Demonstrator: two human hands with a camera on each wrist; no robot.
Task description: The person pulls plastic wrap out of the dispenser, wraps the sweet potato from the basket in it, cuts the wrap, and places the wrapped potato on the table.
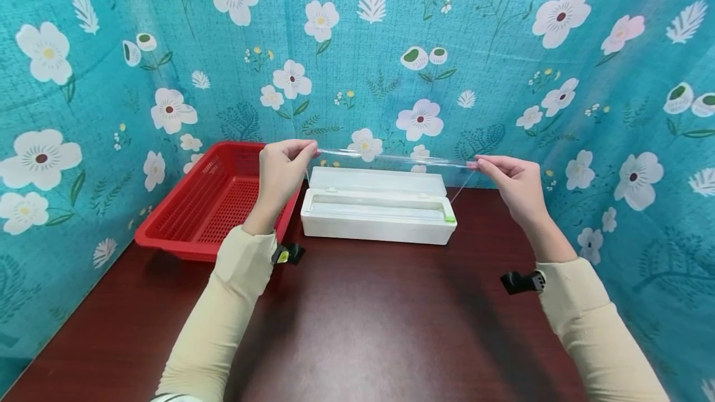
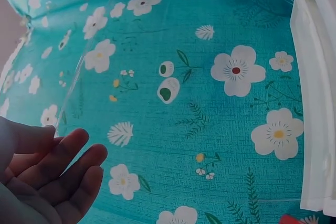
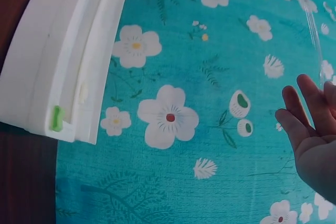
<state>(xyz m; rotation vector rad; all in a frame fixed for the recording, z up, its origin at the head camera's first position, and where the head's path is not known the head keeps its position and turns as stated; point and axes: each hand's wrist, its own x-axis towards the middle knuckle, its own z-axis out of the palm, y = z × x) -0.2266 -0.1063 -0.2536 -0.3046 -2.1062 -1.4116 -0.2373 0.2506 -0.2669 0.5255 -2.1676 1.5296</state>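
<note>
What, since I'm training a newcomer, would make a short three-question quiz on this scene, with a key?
1. What do the left hand and the right hand pinch between them?
2. True or false: the lid of the white box stands open.
3. Which thing is to the left of the box?
A) a red basket
B) a blue bowl
C) a green cup

Key:
1. A clear film, stretched from hand to hand.
2. True.
3. A.

"Head view?"
"From the near side, forward and down over left hand (image 1: 281, 172) and right hand (image 1: 518, 188)."
"Wrist views?"
"Closer, facing the far curtain (image 1: 346, 98); both catch the white box (image 1: 374, 229)."
</note>
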